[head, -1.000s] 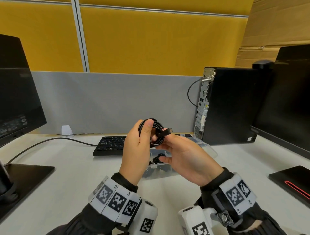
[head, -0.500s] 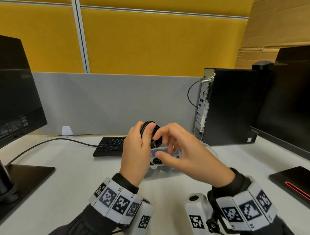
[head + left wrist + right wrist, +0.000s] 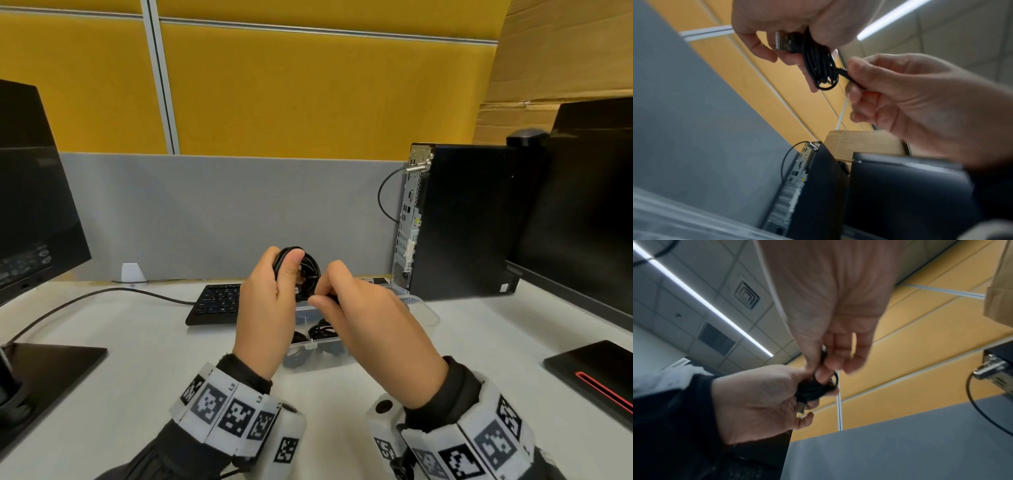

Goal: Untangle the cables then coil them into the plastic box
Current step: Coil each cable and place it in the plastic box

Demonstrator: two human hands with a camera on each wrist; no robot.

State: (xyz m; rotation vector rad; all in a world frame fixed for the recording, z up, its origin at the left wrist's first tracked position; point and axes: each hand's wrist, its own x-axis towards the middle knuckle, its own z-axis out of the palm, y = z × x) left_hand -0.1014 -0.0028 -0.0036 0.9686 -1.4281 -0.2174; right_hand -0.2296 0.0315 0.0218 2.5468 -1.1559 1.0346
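Desk surface (image 3: 137, 342), white and bounded at the rear by the grey partition (image 3: 222, 212), carries the largest fixtures: a monitor (image 3: 30, 205) at far left, a second monitor (image 3: 589, 212) at far right, and the computer tower (image 3: 466, 219) just right of centre. Open room lies mainly on the near-left desk, between the left monitor's base and the plastic box (image 3: 421, 310); the keyboard (image 3: 219, 303) sits close behind the box's left end and the tower stands near its far right corner, so clearance there is tight.

The plastic box, clear and lidless, rests directly under the hands and already holds several black coils. Above it, the left hand (image 3: 263, 315) grips the coiled cable (image 3: 306, 270), thumb clamped over the loops, the USB plug (image 3: 786, 41) projecting beside the fingers (image 3: 764, 48).

Change over the last second: the right hand (image 3: 370, 329), earlier cradling the coil from below with its plug end exposed, has rolled over and now pinches the free cable end (image 3: 844, 73) between thumb and forefinger at the coil's edge. Judged from this, winding is finished and the tail is being tucked; lowering into the box appears to be next.
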